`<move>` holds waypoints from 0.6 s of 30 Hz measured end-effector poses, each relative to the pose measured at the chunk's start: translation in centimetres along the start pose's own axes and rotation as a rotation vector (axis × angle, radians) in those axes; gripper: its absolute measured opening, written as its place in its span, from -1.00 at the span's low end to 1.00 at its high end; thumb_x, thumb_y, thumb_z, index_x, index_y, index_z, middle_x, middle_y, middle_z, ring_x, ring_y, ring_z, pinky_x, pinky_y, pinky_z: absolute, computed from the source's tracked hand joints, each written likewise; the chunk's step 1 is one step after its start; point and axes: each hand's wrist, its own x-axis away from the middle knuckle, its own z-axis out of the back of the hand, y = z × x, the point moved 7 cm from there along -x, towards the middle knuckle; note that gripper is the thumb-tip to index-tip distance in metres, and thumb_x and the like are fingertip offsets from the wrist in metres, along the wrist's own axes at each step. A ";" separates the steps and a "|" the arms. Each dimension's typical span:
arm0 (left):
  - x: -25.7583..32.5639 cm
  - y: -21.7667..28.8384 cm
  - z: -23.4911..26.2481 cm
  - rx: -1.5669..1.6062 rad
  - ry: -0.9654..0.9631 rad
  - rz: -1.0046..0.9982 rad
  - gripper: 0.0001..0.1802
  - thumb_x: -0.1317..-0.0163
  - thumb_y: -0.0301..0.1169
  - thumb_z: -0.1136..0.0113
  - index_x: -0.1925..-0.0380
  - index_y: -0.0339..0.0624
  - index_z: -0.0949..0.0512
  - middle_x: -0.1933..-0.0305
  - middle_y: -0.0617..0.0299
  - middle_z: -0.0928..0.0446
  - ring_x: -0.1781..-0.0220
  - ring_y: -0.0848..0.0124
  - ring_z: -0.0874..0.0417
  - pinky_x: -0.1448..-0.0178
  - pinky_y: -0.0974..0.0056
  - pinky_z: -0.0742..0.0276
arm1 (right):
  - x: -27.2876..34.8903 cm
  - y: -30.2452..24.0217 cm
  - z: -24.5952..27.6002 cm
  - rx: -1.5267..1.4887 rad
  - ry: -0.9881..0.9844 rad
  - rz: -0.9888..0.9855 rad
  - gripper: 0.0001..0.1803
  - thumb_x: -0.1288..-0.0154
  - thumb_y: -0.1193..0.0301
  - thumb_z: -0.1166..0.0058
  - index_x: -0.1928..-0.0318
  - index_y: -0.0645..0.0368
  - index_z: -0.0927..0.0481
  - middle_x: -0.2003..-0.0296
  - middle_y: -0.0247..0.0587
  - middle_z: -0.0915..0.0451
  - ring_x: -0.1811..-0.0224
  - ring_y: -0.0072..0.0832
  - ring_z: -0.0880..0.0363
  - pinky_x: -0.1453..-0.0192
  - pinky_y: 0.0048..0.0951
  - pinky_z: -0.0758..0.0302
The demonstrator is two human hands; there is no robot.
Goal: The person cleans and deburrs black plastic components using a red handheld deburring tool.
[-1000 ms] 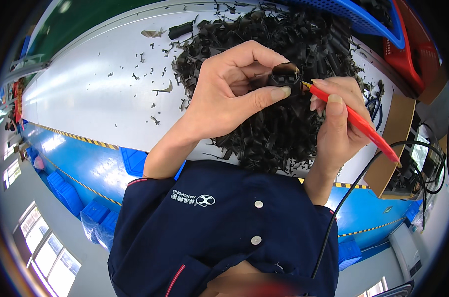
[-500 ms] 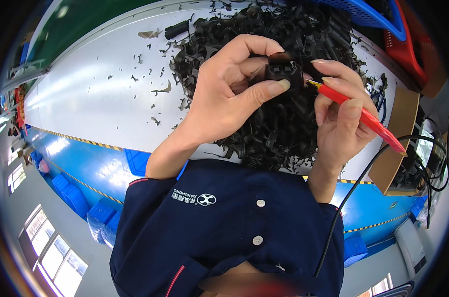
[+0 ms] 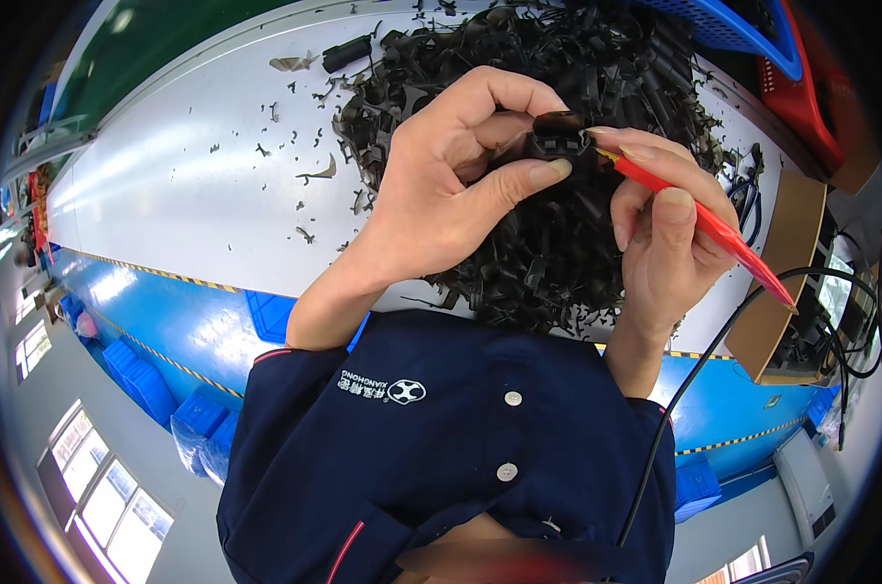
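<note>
My left hand (image 3: 441,180) pinches a black moulded plastic part (image 3: 560,141) between thumb and fingers, with small openings in the side facing me. In my right hand (image 3: 674,219) is a slim red pen-shaped tool (image 3: 705,226), gripped with the thumb on top. Its narrow yellow end (image 3: 608,156) is at the right side of the part; whether the tip touches it I cannot tell. Right-hand fingertips also lie close to the part's right edge. Beneath both hands spreads a heap of black plastic pieces and scraps (image 3: 558,263).
Small black scraps dot the white tabletop (image 3: 188,185) on the left. A blue basket (image 3: 742,34) and a red basket (image 3: 796,88) stand at the far right. Pliers (image 3: 747,195) lie near a cardboard box (image 3: 779,277). A black cable (image 3: 699,360) runs past my right arm.
The part has tilted in my left hand and sits slightly lower. My right hand and the red tool have shifted a little left, with the fingertips nearer the part.
</note>
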 end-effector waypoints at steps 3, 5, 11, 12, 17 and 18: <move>0.1 0.1 0.2 0.020 0.035 0.002 -0.70 -0.05 -0.67 -0.07 0.18 -0.33 -0.31 0.34 0.28 -0.45 0.38 0.68 -0.40 0.35 0.59 -0.28 | 0.0 0.1 -0.2 0.014 0.018 -0.031 -0.83 -0.15 0.52 0.04 0.30 0.37 -0.55 0.29 0.06 -0.54 0.69 -0.72 -0.31 0.66 -0.78 -0.23; 0.1 0.0 0.2 0.014 0.020 -0.004 -0.70 -0.05 -0.68 -0.06 0.18 -0.33 -0.31 0.34 0.27 -0.45 0.37 0.67 -0.41 0.34 0.59 -0.29 | 0.0 0.0 -0.2 0.064 0.020 -0.038 -0.85 -0.09 0.58 0.00 0.30 0.37 -0.55 0.30 0.04 -0.54 0.68 -0.73 -0.32 0.66 -0.78 -0.22; 0.1 0.0 0.2 -0.008 0.035 0.001 -0.72 -0.05 -0.68 -0.06 0.20 -0.35 -0.31 0.33 0.22 -0.48 0.27 0.60 -0.48 0.22 0.55 -0.38 | 0.0 -1.1 -1.1 0.450 0.004 0.209 -0.83 0.06 0.61 -0.14 0.35 0.34 -0.56 0.36 -0.04 -0.55 0.51 -0.48 -0.52 0.49 -0.68 -0.43; 0.1 0.1 0.3 0.002 0.050 -0.003 -0.72 -0.05 -0.68 -0.07 0.21 -0.35 -0.32 0.32 0.21 -0.48 0.25 0.58 -0.50 0.18 0.54 -0.40 | 0.0 -1.1 -1.3 0.507 0.014 0.272 -0.81 0.10 0.57 -0.18 0.38 0.32 -0.56 0.39 -0.05 -0.55 0.44 -0.38 -0.56 0.40 -0.62 -0.49; 0.2 0.1 0.5 0.005 0.086 0.010 -0.75 -0.03 -0.65 -0.12 0.25 -0.38 -0.37 0.33 0.21 -0.49 0.24 0.56 -0.51 0.16 0.52 -0.43 | 0.1 -1.7 -2.0 0.693 -0.003 0.468 -0.77 0.11 0.54 -0.20 0.34 0.30 -0.55 0.40 -0.05 -0.56 0.45 -0.36 -0.57 0.43 -0.59 -0.51; 0.2 0.0 0.5 0.053 0.103 0.021 -0.77 -0.02 -0.64 -0.13 0.27 -0.39 -0.39 0.35 0.22 -0.49 0.27 0.57 -0.51 0.20 0.52 -0.43 | 0.0 -1.5 -1.9 0.663 -0.032 0.444 -0.77 0.11 0.54 -0.20 0.34 0.30 -0.55 0.40 -0.05 -0.56 0.45 -0.36 -0.57 0.44 -0.59 -0.51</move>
